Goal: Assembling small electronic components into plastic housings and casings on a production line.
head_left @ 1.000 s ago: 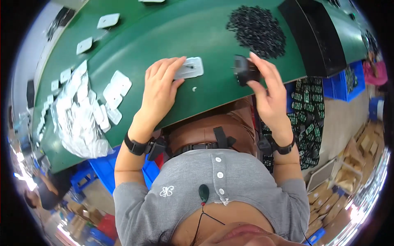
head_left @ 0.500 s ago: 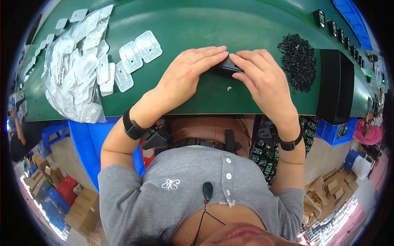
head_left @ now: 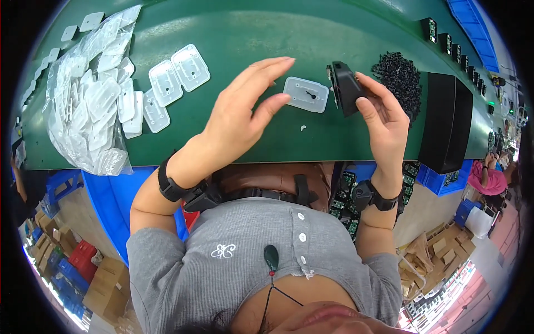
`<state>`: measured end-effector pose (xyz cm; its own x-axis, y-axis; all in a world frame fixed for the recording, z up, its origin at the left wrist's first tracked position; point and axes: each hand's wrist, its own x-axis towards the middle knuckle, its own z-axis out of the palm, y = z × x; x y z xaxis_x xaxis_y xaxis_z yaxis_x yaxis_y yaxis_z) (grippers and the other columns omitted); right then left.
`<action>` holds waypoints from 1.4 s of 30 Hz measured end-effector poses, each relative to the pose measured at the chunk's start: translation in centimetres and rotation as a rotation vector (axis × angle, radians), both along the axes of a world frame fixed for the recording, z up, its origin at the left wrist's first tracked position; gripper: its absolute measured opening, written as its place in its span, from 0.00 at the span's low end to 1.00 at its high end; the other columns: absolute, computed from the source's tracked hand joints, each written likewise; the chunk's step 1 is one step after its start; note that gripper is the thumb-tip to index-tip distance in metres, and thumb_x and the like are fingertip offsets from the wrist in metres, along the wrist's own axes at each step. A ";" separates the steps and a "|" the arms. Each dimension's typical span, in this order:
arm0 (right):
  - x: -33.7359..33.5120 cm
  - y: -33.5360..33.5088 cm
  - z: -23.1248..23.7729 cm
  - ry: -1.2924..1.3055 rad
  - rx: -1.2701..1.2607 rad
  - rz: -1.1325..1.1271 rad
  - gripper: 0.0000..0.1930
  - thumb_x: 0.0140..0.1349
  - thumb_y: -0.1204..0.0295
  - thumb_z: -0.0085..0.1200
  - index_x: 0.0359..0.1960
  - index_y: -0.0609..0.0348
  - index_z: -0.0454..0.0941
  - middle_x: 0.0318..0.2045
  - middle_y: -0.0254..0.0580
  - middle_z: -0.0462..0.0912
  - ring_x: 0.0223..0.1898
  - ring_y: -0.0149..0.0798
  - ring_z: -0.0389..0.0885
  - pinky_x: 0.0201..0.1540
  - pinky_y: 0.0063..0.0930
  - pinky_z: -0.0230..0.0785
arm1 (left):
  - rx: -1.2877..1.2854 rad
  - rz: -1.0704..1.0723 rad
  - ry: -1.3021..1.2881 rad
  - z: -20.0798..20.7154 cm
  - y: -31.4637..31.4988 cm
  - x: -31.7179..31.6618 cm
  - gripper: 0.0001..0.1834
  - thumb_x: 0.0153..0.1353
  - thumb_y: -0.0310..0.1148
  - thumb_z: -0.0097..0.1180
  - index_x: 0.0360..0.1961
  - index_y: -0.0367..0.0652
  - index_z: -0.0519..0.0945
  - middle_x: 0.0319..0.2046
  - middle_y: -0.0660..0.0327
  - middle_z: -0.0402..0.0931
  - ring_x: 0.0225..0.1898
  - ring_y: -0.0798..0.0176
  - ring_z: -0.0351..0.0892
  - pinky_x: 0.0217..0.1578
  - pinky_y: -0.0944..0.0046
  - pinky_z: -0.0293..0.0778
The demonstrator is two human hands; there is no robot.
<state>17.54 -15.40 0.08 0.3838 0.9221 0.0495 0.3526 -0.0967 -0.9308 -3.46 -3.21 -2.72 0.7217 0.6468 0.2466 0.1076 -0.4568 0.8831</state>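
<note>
My right hand [head_left: 385,114] grips a black plastic housing [head_left: 349,89] between thumb and fingers. The housing is tilted up on its side, and a strip of circuit board shows along its left edge. Just left of it, a translucent plastic plate [head_left: 296,96] lies flat on the green table [head_left: 245,39], with a small black piece [head_left: 311,94] on it. My left hand [head_left: 242,106] is beside the plate's left end, thumb apart from its extended fingers, holding nothing. A tiny white crescent-shaped bit [head_left: 303,128] lies nearer to me.
At left, a clear bag [head_left: 120,161] spills many white plates, with loose translucent plates [head_left: 166,83] alongside. Small black parts [head_left: 396,75] are heaped at right beside an upright black box [head_left: 439,119]. Several black housings with boards [head_left: 429,30] line the far right, near a blue tray [head_left: 477,28].
My hands have parted. The right hand has lifted and tilted the black housing to the right, exposing the translucent plate beneath. My left hand has come off the housing and opened.
</note>
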 end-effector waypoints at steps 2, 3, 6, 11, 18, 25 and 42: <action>-0.3 -0.3 0.4 0.295 0.010 -0.064 0.17 0.64 0.77 0.52 0.54 0.70 0.72 0.48 0.42 0.77 0.47 0.31 0.76 0.53 0.22 0.66 | -0.058 -0.015 -0.040 0.0 -0.6 0.8 0.26 0.58 0.23 0.55 0.59 0.39 0.68 0.54 0.53 0.71 0.53 0.57 0.74 0.50 0.62 0.72; -0.3 -0.5 0.5 0.266 0.019 -0.065 0.19 0.64 0.75 0.52 0.55 0.70 0.70 0.48 0.43 0.77 0.47 0.31 0.76 0.52 0.21 0.66 | -0.116 -0.033 -0.076 0.1 -0.9 1.4 0.28 0.58 0.25 0.57 0.60 0.39 0.66 0.54 0.53 0.71 0.52 0.58 0.74 0.48 0.63 0.74; -0.8 -1.0 0.8 0.382 0.058 -0.103 0.19 0.62 0.75 0.55 0.54 0.69 0.71 0.47 0.44 0.78 0.48 0.31 0.75 0.53 0.24 0.66 | -0.199 -0.044 -0.113 0.5 -1.8 2.7 0.33 0.57 0.26 0.60 0.63 0.39 0.62 0.55 0.53 0.70 0.51 0.58 0.75 0.47 0.63 0.74; -1.5 -1.7 0.0 0.479 0.101 -0.022 0.19 0.62 0.74 0.55 0.54 0.68 0.71 0.48 0.43 0.77 0.49 0.32 0.75 0.55 0.25 0.65 | -0.513 -0.090 -0.100 1.4 -3.1 4.2 0.27 0.56 0.30 0.63 0.53 0.36 0.66 0.41 0.53 0.73 0.41 0.63 0.77 0.39 0.65 0.77; -1.4 -2.1 -1.4 0.689 0.164 -0.066 0.18 0.66 0.72 0.50 0.55 0.67 0.69 0.47 0.42 0.78 0.47 0.32 0.77 0.52 0.27 0.69 | -0.245 0.021 -0.120 0.7 -2.8 3.3 0.19 0.57 0.28 0.61 0.47 0.36 0.70 0.34 0.58 0.75 0.34 0.67 0.77 0.33 0.69 0.76; -2.0 -2.0 -2.2 0.865 0.142 -0.048 0.16 0.68 0.70 0.47 0.55 0.64 0.69 0.48 0.41 0.78 0.46 0.32 0.78 0.51 0.28 0.71 | -0.374 0.084 -0.234 0.0 -3.1 3.5 0.15 0.53 0.26 0.62 0.41 0.36 0.72 0.29 0.58 0.75 0.30 0.64 0.77 0.29 0.67 0.74; -2.3 -2.1 -3.9 0.932 0.100 -0.040 0.16 0.68 0.68 0.47 0.54 0.62 0.69 0.48 0.38 0.78 0.48 0.31 0.76 0.52 0.27 0.68 | -0.215 0.109 -0.226 -0.3 -3.5 4.0 0.19 0.53 0.24 0.64 0.45 0.33 0.71 0.37 0.59 0.70 0.34 0.71 0.74 0.28 0.73 0.76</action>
<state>15.20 -17.51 -3.80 0.3395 0.9156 -0.2154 -0.5416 0.0030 -0.8406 0.52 -6.68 -3.02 0.5883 0.7716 0.2421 -0.0637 -0.2542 0.9651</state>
